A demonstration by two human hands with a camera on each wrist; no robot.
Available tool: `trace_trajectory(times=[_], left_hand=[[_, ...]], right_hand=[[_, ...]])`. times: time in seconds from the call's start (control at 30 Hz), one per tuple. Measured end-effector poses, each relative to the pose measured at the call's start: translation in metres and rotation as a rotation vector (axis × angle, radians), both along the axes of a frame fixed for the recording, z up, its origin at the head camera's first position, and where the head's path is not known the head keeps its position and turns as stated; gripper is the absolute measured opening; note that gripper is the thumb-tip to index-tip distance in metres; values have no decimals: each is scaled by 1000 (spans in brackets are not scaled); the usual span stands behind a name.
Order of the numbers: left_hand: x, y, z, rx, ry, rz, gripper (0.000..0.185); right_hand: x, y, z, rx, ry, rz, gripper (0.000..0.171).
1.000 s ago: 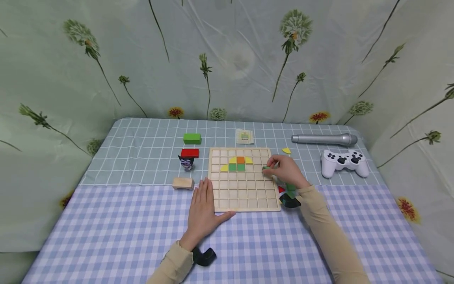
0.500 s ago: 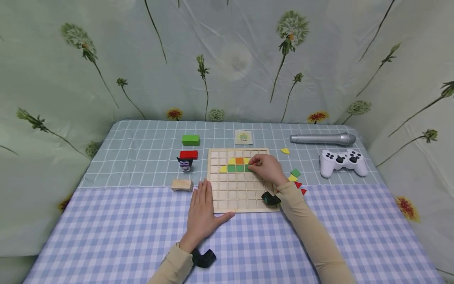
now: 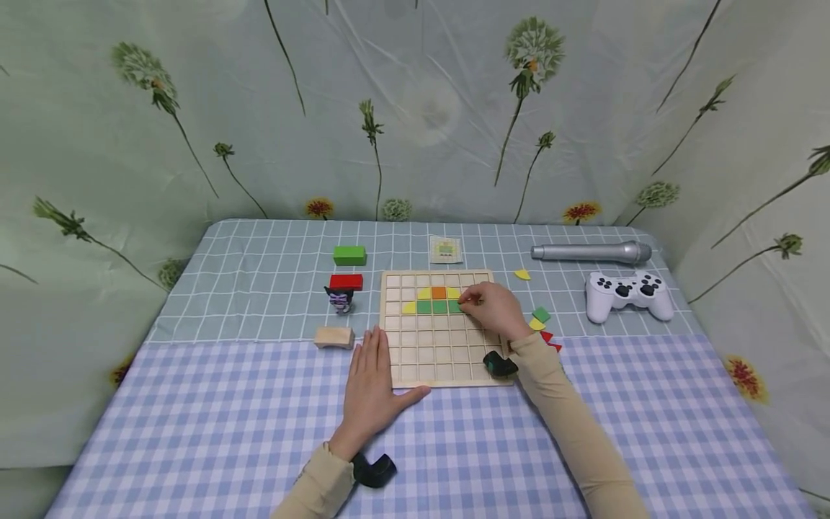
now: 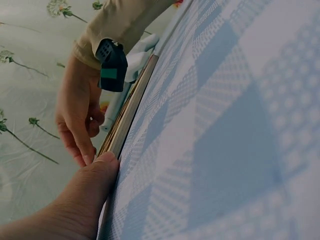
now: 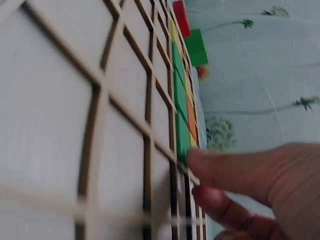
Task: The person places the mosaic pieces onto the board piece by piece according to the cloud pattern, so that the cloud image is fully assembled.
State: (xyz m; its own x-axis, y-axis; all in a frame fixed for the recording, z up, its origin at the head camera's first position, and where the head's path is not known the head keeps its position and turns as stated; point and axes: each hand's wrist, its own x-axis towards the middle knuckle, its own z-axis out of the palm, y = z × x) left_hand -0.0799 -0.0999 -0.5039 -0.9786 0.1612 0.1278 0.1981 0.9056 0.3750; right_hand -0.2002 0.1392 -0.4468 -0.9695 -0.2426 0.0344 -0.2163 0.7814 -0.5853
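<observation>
A wooden grid board (image 3: 447,360) lies mid-table, with yellow, orange and green tiles in its upper rows. My right hand (image 3: 468,301) reaches over the board, and its fingertips pinch a green tile (image 3: 456,306) sitting in the cell just right of two other green tiles (image 3: 432,306). The right wrist view shows the thumb (image 5: 235,167) and a finger at the end of that green row (image 5: 182,135). My left hand (image 3: 372,375) lies flat and open on the cloth, with its thumb (image 4: 95,185) against the board's front left edge (image 4: 127,115).
Loose green (image 3: 541,314), yellow (image 3: 535,325) and red (image 3: 547,336) tiles lie right of the board, with a yellow piece (image 3: 521,274) farther back. A game controller (image 3: 629,294) and a microphone (image 3: 593,252) are at the right. On the left are green (image 3: 350,254), red (image 3: 346,282) and wooden (image 3: 334,336) blocks and a figurine (image 3: 340,298). A card (image 3: 446,250) lies behind the board.
My right hand carried the green tile left from the board's right edge to the cell beside the green row, which uncovered the loose tiles. The left hand stayed still.
</observation>
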Motion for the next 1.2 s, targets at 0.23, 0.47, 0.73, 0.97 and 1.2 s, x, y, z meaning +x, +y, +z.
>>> trace_trajectory(times=[0.23,0.47,0.73,0.97,1.2], left_hand=[[0,0,2,5,-5,-4,120],[0,-1,2,4,-6,-7,120],[1,1,4,5,-25,-3,120],[2,1,4,4,-23,-9,119],[1,0,3,20,-24,-10,119]], right_hand=[[-8,41,8,-4,33,-55,14],[-28,81,6,99,70,-126,21],[-37,92,-1,190,90,-119,26],[-39,94,-4,232,58,-153,24],[-37,96,1,17,-49,-185,23]])
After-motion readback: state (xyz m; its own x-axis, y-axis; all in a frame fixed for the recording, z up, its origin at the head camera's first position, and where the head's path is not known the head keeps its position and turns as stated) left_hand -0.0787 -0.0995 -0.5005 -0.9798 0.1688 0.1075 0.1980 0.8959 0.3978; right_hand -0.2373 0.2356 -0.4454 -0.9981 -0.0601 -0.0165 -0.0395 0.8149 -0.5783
